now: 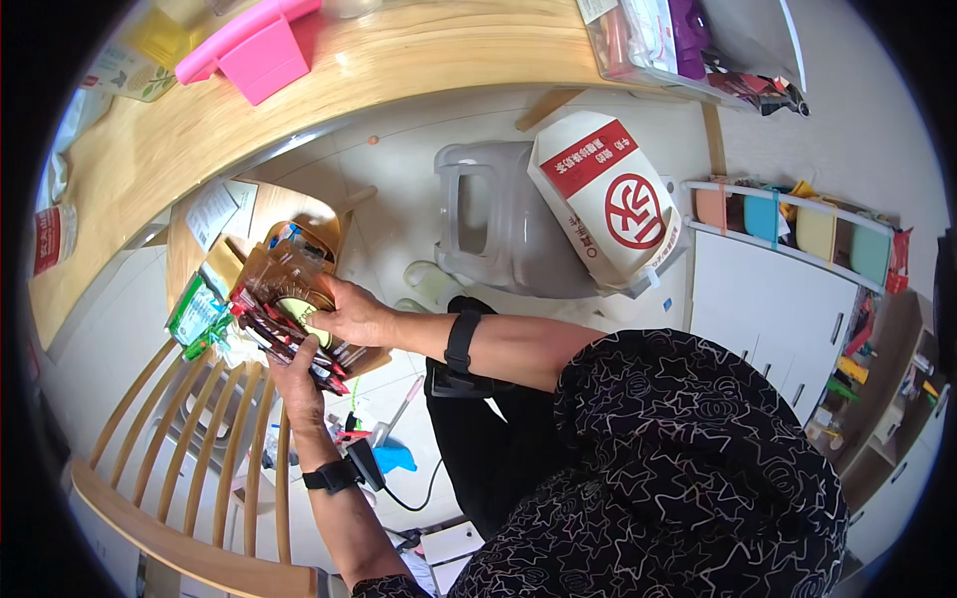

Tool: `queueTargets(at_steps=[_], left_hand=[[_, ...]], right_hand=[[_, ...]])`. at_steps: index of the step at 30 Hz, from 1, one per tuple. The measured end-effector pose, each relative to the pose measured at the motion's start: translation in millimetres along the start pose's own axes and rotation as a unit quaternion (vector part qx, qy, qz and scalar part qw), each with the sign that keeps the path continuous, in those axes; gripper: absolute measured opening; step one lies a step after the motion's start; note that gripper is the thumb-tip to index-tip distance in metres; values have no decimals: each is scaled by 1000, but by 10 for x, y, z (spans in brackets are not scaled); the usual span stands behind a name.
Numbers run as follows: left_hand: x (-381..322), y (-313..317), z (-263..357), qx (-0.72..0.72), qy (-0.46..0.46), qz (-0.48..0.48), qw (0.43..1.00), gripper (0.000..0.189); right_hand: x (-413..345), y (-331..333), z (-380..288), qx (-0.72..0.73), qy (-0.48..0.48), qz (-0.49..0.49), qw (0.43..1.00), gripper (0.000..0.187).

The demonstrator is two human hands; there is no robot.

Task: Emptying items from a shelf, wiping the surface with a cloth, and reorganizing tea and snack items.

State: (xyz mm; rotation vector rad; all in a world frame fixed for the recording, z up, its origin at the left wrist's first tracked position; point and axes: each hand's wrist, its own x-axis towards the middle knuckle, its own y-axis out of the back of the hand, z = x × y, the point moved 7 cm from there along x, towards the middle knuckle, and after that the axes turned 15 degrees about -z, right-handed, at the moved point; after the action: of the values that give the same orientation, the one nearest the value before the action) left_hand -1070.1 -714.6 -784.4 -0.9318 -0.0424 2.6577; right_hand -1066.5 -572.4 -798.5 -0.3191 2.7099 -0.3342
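Note:
My right hand (348, 312) grips a brown plastic snack bag (278, 270) that bears an oval yellowish label. Against the bag's near side, my left hand (297, 377) clasps a bundle of slim dark brown and red packets (280, 336). Its fingers are mostly hidden beneath them. Both hands are close together over the seat of a wooden chair (176, 247). Beside the bundle lie a green and white packet (196, 312) and some crumpled green and white wrapping (217, 338). A yellow container (323, 238) with small items stands behind the bag.
A wooden table (419, 45) curves across the top, bearing a pink plastic object (262, 60) and a clear bin (635, 45). A grey plastic stool (508, 261) carries a white and red carton (591, 161). The slatted chair back (194, 553) rises at lower left. A dustpan (381, 433) lies below.

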Motion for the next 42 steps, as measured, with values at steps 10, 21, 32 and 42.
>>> queueTargets(at_steps=[10, 21, 32, 42], left_hand=[[-364, 108, -385, -157, 76, -18, 985, 45], [-948, -548, 90, -72, -23, -55, 996, 31], [-1575, -745, 473, -4, -101, -70, 992, 38], [-1982, -1029, 768, -103, -91, -148, 979, 46]], right_hand=[[-368, -82, -172, -69, -36, -15, 997, 58], [-1199, -101, -521, 31, 43, -28, 998, 58], [-1914, -412, -1113, -50, 82, 9, 995, 59], [-2375, -231, -1573, 76, 135, -56, 986, 64]])
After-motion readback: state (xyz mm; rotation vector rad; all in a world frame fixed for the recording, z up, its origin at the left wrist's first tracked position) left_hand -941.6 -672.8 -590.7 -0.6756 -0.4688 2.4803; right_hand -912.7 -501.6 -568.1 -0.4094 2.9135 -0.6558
